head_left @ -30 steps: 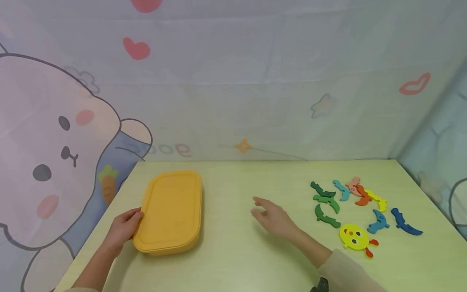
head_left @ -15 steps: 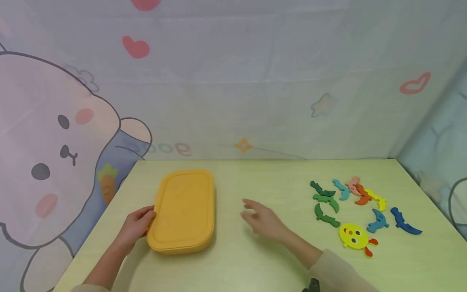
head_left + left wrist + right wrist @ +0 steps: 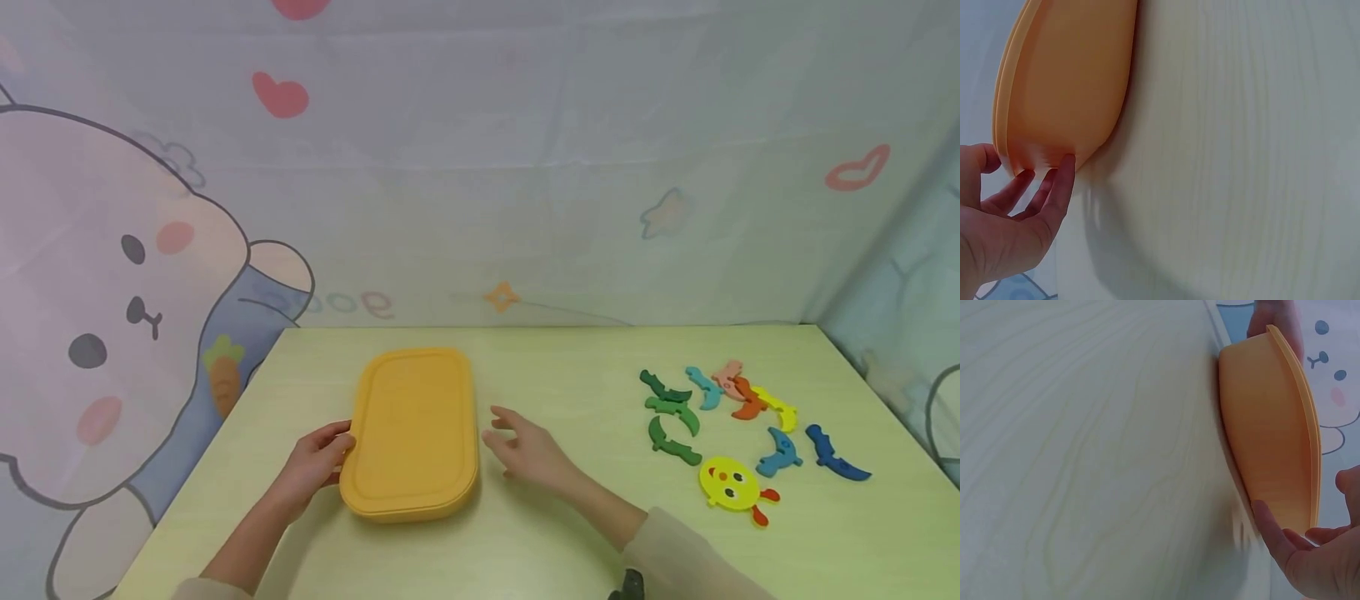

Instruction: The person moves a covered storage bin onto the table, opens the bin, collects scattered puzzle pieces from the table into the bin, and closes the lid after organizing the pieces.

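Note:
A yellow-orange lidded box (image 3: 415, 429) sits on the table left of centre. My left hand (image 3: 313, 467) touches its left side. In the left wrist view the fingers (image 3: 1063, 181) press with extended tips against the side wall (image 3: 1069, 94), and the thumb lies at the lid's edge. My right hand (image 3: 531, 450) is just right of the box, fingers spread toward it and holding nothing; in the head view a small gap separates them. The right wrist view shows a fingertip (image 3: 1261, 511) close to the lower wall (image 3: 1266, 437); whether it touches, I cannot tell.
At the table's right lie several colourful curved pieces, among them a green one (image 3: 672, 442) and a dark blue one (image 3: 834, 454). Near them is a yellow smiling face piece (image 3: 729, 483) with red antennae. A printed cloth (image 3: 480, 167) hangs behind the table (image 3: 570, 367).
The box has slid right across the table, with my left hand moving along at its side. My right hand has shifted a little left, toward the box. The coloured pieces stay put.

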Action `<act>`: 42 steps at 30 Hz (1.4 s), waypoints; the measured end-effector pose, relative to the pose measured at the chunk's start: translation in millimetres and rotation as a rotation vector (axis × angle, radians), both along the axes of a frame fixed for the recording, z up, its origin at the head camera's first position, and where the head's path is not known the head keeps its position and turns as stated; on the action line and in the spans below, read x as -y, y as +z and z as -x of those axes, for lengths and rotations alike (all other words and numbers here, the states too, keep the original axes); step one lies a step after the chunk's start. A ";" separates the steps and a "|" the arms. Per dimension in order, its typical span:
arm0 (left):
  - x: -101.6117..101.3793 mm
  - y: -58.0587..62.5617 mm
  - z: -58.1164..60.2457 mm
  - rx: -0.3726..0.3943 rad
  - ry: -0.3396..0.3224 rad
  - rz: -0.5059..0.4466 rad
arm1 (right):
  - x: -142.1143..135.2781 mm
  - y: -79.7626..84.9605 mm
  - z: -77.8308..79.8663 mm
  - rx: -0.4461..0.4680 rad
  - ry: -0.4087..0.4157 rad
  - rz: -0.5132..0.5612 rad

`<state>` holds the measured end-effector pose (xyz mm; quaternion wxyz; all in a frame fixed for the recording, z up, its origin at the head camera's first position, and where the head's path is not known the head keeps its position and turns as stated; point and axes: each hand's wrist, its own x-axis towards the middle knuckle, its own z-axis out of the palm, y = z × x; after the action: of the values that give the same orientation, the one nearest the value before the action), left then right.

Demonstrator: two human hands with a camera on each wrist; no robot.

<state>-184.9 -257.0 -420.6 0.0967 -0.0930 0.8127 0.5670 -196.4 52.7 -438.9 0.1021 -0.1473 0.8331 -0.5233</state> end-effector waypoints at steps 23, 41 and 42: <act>-38.8 -6.2 11.3 -0.020 -0.050 -0.070 | -9.0 0.0 0.2 0.180 -0.136 0.179; -67.5 -9.2 22.7 -0.055 -0.082 -0.117 | -34.5 1.1 6.1 0.212 -0.226 0.159; -69.5 -9.3 23.2 -0.059 -0.082 -0.114 | -36.4 0.9 6.5 0.215 -0.228 0.160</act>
<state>-208.1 -187.5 -429.8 0.1013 -0.0372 0.7846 0.6105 -202.9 89.0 -438.0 0.1183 -0.0029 0.7843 -0.6090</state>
